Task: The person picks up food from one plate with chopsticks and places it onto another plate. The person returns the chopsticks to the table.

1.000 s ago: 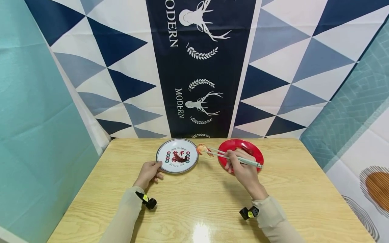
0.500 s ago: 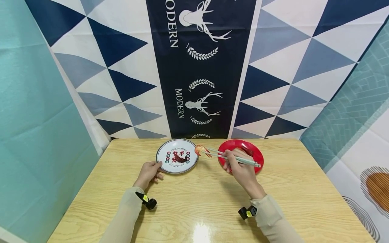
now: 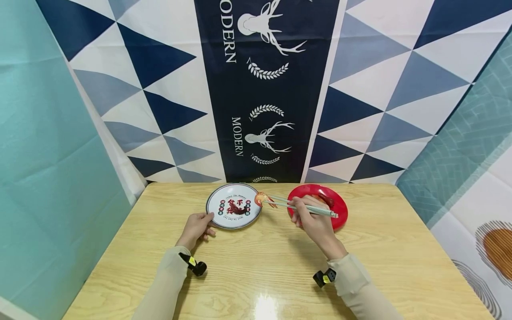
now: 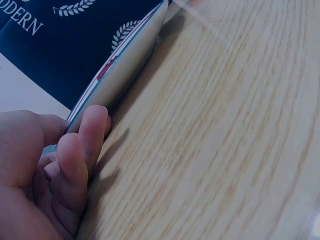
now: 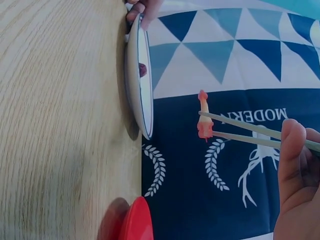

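My left hand (image 3: 197, 229) pinches the near-left rim of a white plate (image 3: 220, 222), thumb on top and fingers beneath, as the left wrist view also shows. Printed characters and a dark red-brown curved piece (image 3: 241, 210) show in the plate's middle; whether that piece is loose or printed I cannot tell. In my right hand (image 3: 318, 226) is a pair of pale green chopsticks (image 3: 320, 210). Their tips pinch an orange-and-white shrimp (image 5: 204, 117), raised above the table near the white plate's right rim. A red plate (image 3: 341, 213) lies partly hidden behind the right hand.
On the red plate are a dark red elongated piece (image 3: 329, 201) and something orange, mostly covered by the hand. Both plates stand near the back edge of the wooden table (image 3: 248, 266). A patterned cloth (image 3: 264, 89) hangs right behind it.
The right hand has moved slightly left, bringing the chopsticks and shrimp up to the white plate's right rim. The left hand and both plates look unmoved.
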Tool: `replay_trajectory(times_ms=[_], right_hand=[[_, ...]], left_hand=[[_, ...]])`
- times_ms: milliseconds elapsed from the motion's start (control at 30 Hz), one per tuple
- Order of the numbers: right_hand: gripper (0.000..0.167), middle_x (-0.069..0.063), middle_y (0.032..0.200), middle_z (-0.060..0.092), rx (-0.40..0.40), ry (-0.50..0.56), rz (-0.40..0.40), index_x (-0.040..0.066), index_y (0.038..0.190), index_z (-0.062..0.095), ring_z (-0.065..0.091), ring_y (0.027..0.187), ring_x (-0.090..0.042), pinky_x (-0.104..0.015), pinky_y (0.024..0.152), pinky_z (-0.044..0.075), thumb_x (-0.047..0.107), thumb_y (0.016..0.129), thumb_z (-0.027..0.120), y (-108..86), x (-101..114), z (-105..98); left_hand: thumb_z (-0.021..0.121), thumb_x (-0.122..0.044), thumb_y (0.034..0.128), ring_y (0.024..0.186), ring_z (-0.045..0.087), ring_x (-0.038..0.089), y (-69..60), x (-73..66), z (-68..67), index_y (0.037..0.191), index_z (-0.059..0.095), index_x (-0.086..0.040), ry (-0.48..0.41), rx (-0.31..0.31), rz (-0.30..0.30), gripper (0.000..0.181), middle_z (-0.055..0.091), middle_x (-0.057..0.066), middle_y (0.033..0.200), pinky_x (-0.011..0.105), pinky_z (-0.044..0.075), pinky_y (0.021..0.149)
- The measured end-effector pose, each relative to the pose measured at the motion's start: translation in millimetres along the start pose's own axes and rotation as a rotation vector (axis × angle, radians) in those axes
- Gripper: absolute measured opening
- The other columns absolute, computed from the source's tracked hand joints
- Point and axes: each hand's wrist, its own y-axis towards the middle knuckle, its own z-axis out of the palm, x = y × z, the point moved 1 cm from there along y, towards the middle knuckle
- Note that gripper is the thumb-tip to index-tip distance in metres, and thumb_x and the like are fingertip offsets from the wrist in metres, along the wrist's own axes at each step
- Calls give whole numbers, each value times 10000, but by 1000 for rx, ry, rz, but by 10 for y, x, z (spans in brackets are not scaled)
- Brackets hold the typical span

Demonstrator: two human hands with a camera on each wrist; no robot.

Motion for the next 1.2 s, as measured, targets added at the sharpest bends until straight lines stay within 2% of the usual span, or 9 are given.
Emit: replay_trajectory(times_ms=[233,367,600,833,1033,1200], right_hand=[[160,-212,619,641,9,-9,-44,-139,900,695,575,440,-261,-211,421,515,-79,996,581,23,-21,43],[154,-191,631,639,42,-37,-72,-108,880,692,586,457,-282,-234,446,537,-78,992,590,38,-6,74],[163,-203,643,646,83,-54,-67,-18,905,723,599,472,-289,-241,462,545,-80,987,597,31,9,135],[147,-187,621,627,107,-38,-105,-104,884,714,584,459,-287,-231,453,533,-98,978,601,37,6,215],[179,-181,610,623,114,-54,-109,2,874,734,582,454,-255,-208,457,523,-84,977,616,50,9,246],[191,-168,598,621,110,-62,-129,17,859,734,578,450,-238,-197,456,511,-89,971,622,71,18,261]], left_hand=[[548,-313,1076,547,637,93,3,-9,0,1082,702,14,5,2,0,362,721,86,791,210,488,466],[543,-310,1078,548,638,95,5,-10,-4,1089,699,16,8,2,0,361,720,85,794,210,487,465],[547,-304,1077,544,636,92,0,-22,1,1082,699,21,-4,8,3,358,722,86,788,208,486,461],[551,-314,1077,554,638,92,-5,3,6,1079,687,18,-16,7,-4,359,706,83,787,203,481,462],[551,-300,1073,542,637,95,5,5,6,1091,694,24,1,0,-5,354,717,82,757,208,488,456],[550,-302,1073,542,638,98,14,-5,3,1085,697,19,11,-2,-13,353,714,78,730,208,493,457]])
